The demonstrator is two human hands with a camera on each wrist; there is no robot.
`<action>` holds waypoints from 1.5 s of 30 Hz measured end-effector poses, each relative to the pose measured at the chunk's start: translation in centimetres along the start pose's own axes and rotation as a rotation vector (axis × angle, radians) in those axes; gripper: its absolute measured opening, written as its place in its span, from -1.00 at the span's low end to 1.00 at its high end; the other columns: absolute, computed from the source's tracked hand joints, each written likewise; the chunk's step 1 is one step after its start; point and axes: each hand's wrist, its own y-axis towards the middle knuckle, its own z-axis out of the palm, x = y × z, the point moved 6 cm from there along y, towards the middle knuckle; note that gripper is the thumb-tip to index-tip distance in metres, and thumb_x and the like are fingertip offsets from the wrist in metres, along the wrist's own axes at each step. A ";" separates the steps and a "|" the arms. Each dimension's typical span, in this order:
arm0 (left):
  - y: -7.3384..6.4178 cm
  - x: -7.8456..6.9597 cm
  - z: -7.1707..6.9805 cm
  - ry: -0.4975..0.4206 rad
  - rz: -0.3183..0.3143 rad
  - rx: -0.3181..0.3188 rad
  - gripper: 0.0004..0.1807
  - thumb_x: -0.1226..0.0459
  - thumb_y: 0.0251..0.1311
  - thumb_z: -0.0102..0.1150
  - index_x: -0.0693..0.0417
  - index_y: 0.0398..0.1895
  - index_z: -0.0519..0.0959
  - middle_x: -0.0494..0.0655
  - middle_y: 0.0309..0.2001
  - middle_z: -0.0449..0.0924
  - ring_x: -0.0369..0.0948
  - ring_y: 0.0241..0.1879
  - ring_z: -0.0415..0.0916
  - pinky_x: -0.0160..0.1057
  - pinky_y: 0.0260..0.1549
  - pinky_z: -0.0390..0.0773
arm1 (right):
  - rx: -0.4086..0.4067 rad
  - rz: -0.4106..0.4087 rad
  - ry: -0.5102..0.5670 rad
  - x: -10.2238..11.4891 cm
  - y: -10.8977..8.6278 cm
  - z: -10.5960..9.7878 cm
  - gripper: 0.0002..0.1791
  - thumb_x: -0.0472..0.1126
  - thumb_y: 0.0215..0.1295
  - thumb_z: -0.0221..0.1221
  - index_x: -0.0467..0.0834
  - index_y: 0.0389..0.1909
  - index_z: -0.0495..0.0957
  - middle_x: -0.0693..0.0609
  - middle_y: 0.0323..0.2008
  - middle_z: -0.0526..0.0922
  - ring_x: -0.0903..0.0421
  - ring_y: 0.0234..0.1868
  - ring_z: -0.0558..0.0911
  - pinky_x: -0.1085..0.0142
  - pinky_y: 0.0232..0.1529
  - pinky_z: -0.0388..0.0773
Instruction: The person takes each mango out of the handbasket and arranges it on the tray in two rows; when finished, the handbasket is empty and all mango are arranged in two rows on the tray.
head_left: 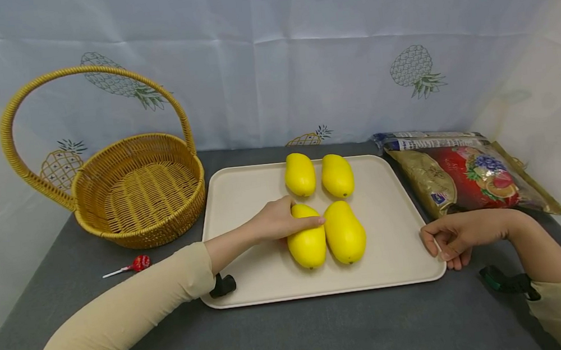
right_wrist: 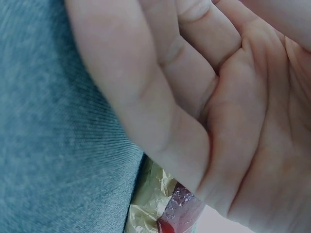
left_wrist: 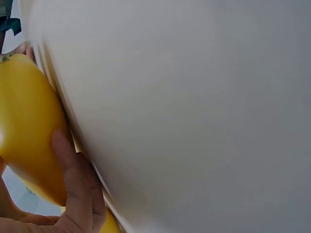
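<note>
Two pairs of yellow mangoes lie on a cream tray (head_left: 401, 265). My left hand (head_left: 285, 219) grips the near-left mango (head_left: 309, 248), thumb across its top; in the left wrist view its fingers (left_wrist: 77, 189) curl against the side of the mango (left_wrist: 29, 121). Close on its right lies another mango (head_left: 345, 233). Behind are the far-left mango (head_left: 300, 174) and far-right mango (head_left: 337, 175). At the tray's right edge, near the front corner, my right hand (head_left: 461, 236) holds the rim between thumb and curled fingers. The right wrist view shows its curled fingers (right_wrist: 141, 92), not the rim.
A woven basket (head_left: 86, 213) with a tall handle stands left of the tray. In front of it lies a red lollipop (head_left: 141, 263). Shiny snack bags (head_left: 478, 175) lie right of the tray, behind my right hand. A patterned cloth (head_left: 321, 69) hangs behind.
</note>
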 end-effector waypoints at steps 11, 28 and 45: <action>-0.3 0.6 -0.6 0.025 -0.038 0.016 -0.17 -0.34 0.06 0.21 0.12 0.13 0.38 -0.03 -0.21 0.60 -0.17 -0.32 0.57 -0.33 -0.33 0.51 | -0.018 0.000 -0.027 0.5 0.0 0.1 -0.87 -0.31 0.46 0.04 -0.34 -0.17 0.40 -0.37 -0.34 0.60 0.17 -0.41 0.68 0.34 -0.40 0.67; -4.7 -0.1 -6.8 0.226 0.233 -0.445 -0.28 -0.01 0.38 0.06 0.18 0.45 0.17 0.18 0.39 0.23 0.08 0.34 0.30 0.09 0.28 0.43 | -0.739 0.153 -0.637 9.2 -1.9 -1.7 -0.70 0.06 0.45 0.09 -0.04 0.00 0.54 0.03 -0.21 0.66 0.21 -0.27 0.61 0.30 -0.30 0.62; -6.2 2.8 -3.5 0.569 0.064 -0.326 0.04 -0.48 0.19 -0.19 -0.28 0.61 -0.22 -0.03 0.62 -0.56 0.12 0.59 -0.68 0.43 0.43 -0.51 | -0.944 0.291 -0.958 12.0 3.2 -2.4 -0.07 0.45 0.34 -0.09 0.25 0.59 -0.23 -0.18 0.61 -0.38 -0.43 0.56 -0.38 -0.56 0.34 -0.25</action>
